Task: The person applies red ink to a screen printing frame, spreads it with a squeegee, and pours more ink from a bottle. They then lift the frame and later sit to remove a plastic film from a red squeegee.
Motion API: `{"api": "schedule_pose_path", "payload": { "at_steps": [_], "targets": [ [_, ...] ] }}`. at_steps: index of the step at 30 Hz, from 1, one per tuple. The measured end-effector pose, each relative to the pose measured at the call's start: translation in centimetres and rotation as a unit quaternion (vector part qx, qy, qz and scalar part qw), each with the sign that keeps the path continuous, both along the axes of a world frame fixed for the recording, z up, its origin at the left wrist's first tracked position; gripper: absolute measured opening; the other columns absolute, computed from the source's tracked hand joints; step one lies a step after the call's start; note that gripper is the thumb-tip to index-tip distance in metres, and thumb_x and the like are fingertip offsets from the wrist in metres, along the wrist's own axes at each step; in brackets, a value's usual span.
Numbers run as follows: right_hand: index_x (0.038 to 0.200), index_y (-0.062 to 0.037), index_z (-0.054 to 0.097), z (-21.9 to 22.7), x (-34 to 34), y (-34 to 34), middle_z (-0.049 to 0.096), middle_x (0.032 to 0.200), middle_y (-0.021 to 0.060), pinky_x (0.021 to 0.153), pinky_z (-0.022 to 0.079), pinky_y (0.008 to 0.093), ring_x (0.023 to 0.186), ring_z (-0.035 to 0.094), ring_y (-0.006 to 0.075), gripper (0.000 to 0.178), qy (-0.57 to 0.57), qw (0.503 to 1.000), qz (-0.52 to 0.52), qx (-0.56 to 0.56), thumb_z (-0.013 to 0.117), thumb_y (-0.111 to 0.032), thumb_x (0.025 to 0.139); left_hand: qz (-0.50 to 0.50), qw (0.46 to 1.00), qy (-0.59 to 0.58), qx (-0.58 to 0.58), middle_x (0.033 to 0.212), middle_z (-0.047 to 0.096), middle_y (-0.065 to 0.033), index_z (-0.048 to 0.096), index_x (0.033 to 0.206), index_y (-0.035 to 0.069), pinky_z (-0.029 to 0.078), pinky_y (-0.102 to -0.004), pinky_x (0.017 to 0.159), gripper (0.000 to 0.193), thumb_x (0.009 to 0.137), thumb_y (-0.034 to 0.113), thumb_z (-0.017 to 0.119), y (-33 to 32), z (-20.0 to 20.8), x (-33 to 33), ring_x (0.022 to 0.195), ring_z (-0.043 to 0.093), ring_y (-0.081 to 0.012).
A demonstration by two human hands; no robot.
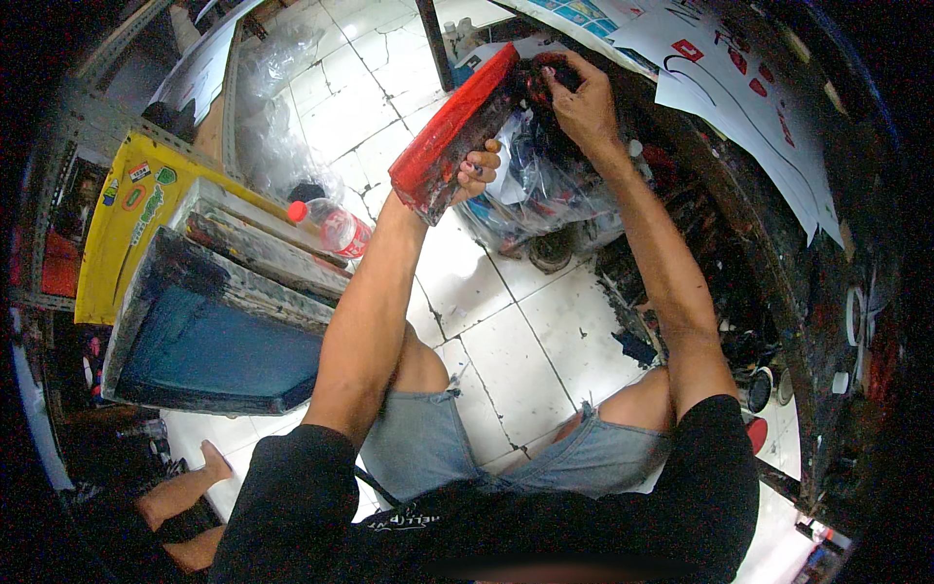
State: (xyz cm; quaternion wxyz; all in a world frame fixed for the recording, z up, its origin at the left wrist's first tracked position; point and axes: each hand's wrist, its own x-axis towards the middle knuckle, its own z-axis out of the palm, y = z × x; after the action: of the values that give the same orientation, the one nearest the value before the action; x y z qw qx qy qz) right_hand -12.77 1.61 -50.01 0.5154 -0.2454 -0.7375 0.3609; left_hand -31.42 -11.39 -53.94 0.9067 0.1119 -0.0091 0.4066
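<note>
White tiled floor (486,370), dark joints. Near: flat blue panel with dark frame (219,336), beside left forearm (377,292). Left hand (476,172) clamped on long red-and-black piece (452,122), raised above floor. Right hand (587,109) apart from left, fingers bent at piece's far end; grip unclear. Lower, beyond: clear plastic bag (545,206).

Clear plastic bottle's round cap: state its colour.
The round cap is red, visible in the head view.

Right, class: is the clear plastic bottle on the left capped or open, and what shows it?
Capped. A red cap sits over the neck of the clear plastic bottle; whether it is screwed tight, I cannot tell.
</note>
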Motion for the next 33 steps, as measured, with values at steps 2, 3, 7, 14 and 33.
{"api": "schedule_pose_path", "payload": {
  "at_steps": [2, 3, 7, 14, 33],
  "targets": [
    [0.108, -0.0009, 0.066, 0.3, -0.3, -0.5, 0.070, 0.091, 0.0080, 0.074, 0.051, 0.0302, 0.081, 0.064, 0.0146, 0.019, -0.003, 0.999, -0.052, 0.011, 0.061, -0.010, 0.092, 0.012, 1.000, 0.021, -0.007, 0.076, 0.048, -0.0066, 0.048, 0.103, -0.006, 0.048, -0.0243, 0.054, 0.050, 0.092, 0.041, 0.055, -0.5, 0.4, 0.5, 0.062, 0.049, -0.0151],
    [0.108, -0.0010, 0.067, 0.9, -0.3, -1.2, 0.070, 0.091, 0.0089, 0.074, 0.051, 0.0304, 0.081, 0.064, 0.0150, 0.020, -0.017, 0.996, -0.083, 0.015, 0.061, -0.012, 0.092, 0.005, 1.000, 0.022, 0.001, 0.077, 0.049, -0.0073, 0.048, 0.103, -0.006, 0.049, -0.0242, 0.053, 0.050, 0.092, 0.042, 0.056, -0.4, -0.2, 0.3, 0.062, 0.050, -0.0155],
    [0.108, -0.0019, 0.068, 0.1, -0.9, -0.7, 0.071, 0.091, 0.0125, 0.074, 0.050, 0.0310, 0.080, 0.065, 0.0170, 0.024, -0.002, 0.990, -0.137, 0.032, 0.063, -0.017, 0.090, -0.032, 0.999, 0.020, -0.015, 0.079, 0.051, -0.0096, 0.047, 0.108, -0.008, 0.052, -0.0265, 0.055, 0.055, 0.091, 0.043, 0.058, 0.0, -0.5, 0.5, 0.064, 0.054, -0.0190],
    [0.115, -0.0031, 0.066, -0.1, -0.6, -1.5, 0.071, 0.097, 0.0113, 0.079, 0.050, 0.0301, 0.087, 0.065, 0.0180, 0.032, -0.094, 0.992, -0.079, -0.011, 0.065, -0.018, 0.087, 0.052, 0.986, 0.126, -0.095, 0.071, 0.052, -0.0090, 0.053, 0.094, -0.006, 0.048, -0.0263, 0.046, 0.038, 0.094, 0.032, 0.051, -0.3, -1.0, 0.7, 0.058, 0.053, -0.0169],
    [0.113, -0.0025, 0.068, -2.6, -0.3, 0.2, 0.071, 0.103, 0.0094, 0.087, 0.049, 0.0275, 0.094, 0.064, 0.0159, 0.031, -0.054, 0.997, -0.054, 0.019, 0.063, 0.002, 0.082, 0.006, 0.993, 0.098, -0.067, 0.078, 0.052, -0.0090, 0.052, 0.100, -0.004, 0.049, -0.0291, 0.054, 0.044, 0.093, 0.038, 0.052, 0.6, -2.8, 0.2, 0.066, 0.055, -0.0199]
  ]
}}
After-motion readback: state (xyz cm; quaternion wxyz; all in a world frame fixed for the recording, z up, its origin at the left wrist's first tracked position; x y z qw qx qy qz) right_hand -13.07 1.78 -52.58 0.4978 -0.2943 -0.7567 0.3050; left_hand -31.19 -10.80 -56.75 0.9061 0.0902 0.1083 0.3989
